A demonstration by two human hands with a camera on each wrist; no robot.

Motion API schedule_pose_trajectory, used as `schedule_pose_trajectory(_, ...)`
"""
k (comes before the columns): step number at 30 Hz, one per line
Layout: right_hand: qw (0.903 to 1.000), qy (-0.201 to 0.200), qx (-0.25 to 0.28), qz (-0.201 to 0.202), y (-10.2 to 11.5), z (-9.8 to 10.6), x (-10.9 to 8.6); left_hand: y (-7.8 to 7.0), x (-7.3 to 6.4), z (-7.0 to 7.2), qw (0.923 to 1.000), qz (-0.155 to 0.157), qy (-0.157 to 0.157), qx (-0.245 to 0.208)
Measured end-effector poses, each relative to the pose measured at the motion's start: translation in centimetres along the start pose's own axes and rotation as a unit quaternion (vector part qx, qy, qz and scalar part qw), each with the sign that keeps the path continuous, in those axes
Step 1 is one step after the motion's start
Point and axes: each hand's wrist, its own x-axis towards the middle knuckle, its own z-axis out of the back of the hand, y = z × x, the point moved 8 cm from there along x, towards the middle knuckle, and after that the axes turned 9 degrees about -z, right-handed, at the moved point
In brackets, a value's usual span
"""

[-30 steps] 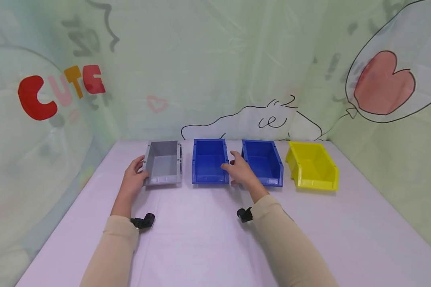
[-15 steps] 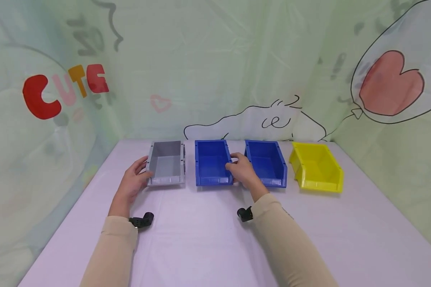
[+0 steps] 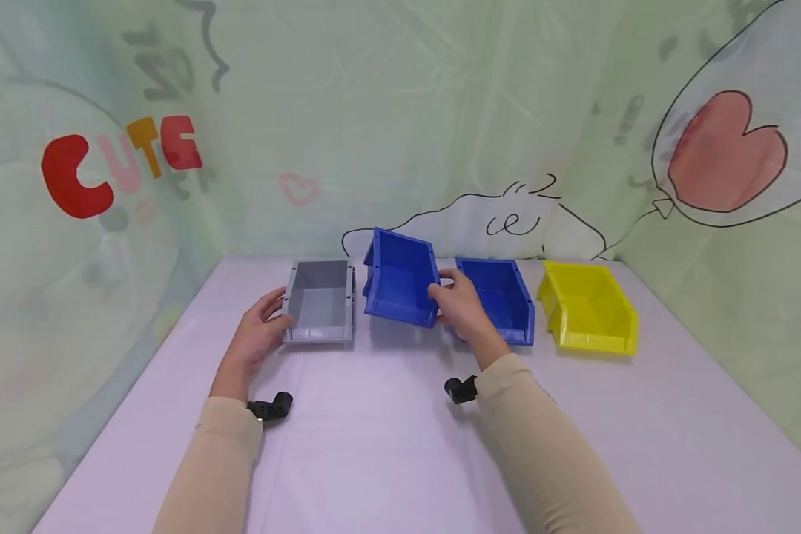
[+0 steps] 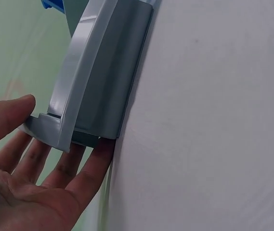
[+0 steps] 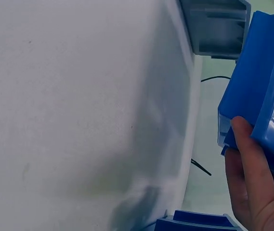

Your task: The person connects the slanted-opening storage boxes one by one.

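Right hand grasping a blue bin by its right wall; bin tilted, held above the pale table. Just left, grey bin, its left wall gripped by the left hand. To the right, on the table: second blue bin, then yellow bin.

a raised blue bin tilts, just beside an upright gray bin.

On the pale table I saw a yellow bin standing just beside a blue bin. A green curtain rose behind, bearing a pink heart and a line drawing, CUTE lettering at its left and a heart-marked balloon at its right.
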Motion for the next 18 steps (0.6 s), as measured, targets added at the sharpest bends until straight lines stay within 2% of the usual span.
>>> schedule_pose_trajectory(6,0.9999,0.013,0.003,0.002,0.04,-0.32,0.04,0.02,0.03,-0.68,1.0,0.002,0.007,0.0)
schedule_pose_trajectory(18,0.9997,0.01,-0.02,0.008,0.01,-1.01,0.4,0.14,0.02,-0.69,0.9999,0.005,0.01,-0.007)
